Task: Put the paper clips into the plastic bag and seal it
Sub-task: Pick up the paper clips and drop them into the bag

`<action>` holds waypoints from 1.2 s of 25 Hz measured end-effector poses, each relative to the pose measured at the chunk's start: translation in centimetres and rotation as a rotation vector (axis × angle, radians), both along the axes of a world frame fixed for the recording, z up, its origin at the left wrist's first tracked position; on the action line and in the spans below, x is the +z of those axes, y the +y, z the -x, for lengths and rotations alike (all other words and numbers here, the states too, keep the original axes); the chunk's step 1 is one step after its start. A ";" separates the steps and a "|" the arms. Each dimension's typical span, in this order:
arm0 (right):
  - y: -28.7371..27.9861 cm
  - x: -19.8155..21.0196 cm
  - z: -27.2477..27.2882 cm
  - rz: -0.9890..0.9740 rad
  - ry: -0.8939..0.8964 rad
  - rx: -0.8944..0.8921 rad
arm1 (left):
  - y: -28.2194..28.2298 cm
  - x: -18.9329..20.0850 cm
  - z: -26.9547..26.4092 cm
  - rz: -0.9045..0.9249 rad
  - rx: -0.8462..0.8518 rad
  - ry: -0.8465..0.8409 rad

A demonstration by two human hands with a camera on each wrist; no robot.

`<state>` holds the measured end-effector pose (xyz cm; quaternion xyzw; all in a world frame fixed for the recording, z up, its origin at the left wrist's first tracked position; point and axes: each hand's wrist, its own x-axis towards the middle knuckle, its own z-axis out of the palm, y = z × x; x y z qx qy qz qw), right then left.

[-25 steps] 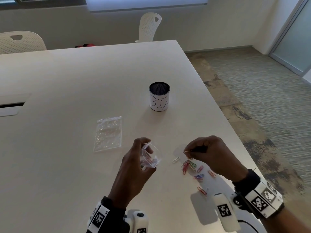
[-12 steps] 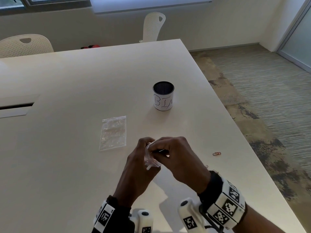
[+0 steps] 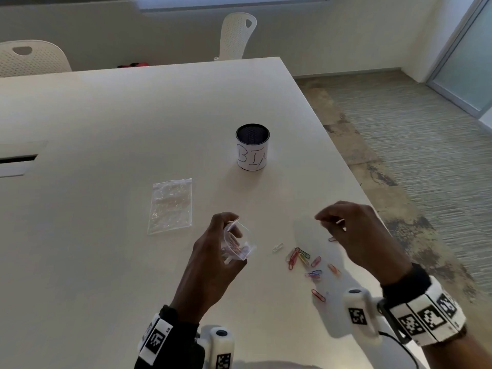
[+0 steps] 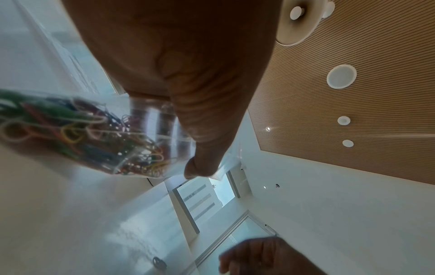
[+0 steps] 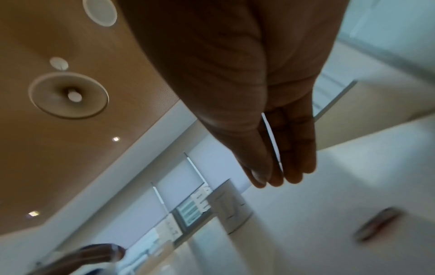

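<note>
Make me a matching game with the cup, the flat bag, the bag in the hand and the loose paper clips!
Things:
1. cup
2. flat plastic bag
3. open plastic bag
4. loose paper clips

Places:
A. held in the left hand, with clips inside
B. scattered on the table below the right hand
C. standing upright, farthest from the person
D. lying on the table, left of the cup and nearer the person

Pairs: 1-C, 2-D, 3-A, 4-B

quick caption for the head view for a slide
Left hand holds an open plastic bag of paper clips while the right hand hovers over loose clips on the table.
</note>
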<state>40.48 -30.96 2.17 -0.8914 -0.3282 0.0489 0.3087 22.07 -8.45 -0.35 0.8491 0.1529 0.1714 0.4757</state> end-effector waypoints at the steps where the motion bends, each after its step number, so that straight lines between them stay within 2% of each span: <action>1: -1.2 -0.7 -0.7 0.104 -0.007 -0.047 | 0.0 0.0 -0.1 0.002 -0.006 -0.001; 3: -3.0 -1.8 -1.2 0.253 0.013 -0.092 | 0.0 -0.1 -0.3 -0.004 -0.011 -0.003; 5: -3.8 -2.7 -0.7 0.310 0.019 -0.070 | 0.0 -0.1 -0.4 -0.015 -0.019 -0.006; 8: -3.6 -3.3 1.6 0.356 0.026 0.012 | -0.1 0.0 -0.5 -0.019 -0.025 0.002; 12: -3.1 -1.4 4.9 0.376 0.176 0.176 | 0.0 -0.2 -0.5 -0.010 -0.023 0.013; 17: -4.2 -0.1 5.7 0.572 0.255 0.075 | 0.0 -0.2 -0.3 -0.006 -0.018 0.008; 20: -3.0 -1.1 6.5 0.499 0.335 0.027 | -0.1 -0.1 -0.4 0.002 -0.022 0.012; 24: -0.4 -1.9 6.2 0.359 0.284 -0.022 | -0.2 -0.2 -0.4 -0.009 -0.024 0.017; 28: 0.8 -2.1 5.2 0.290 0.244 0.049 | -0.2 -0.1 -0.4 -0.014 -0.024 0.015; 30: 1.0 -1.9 4.7 0.326 0.194 0.119 | -0.2 -0.1 -0.3 -0.017 -0.022 0.017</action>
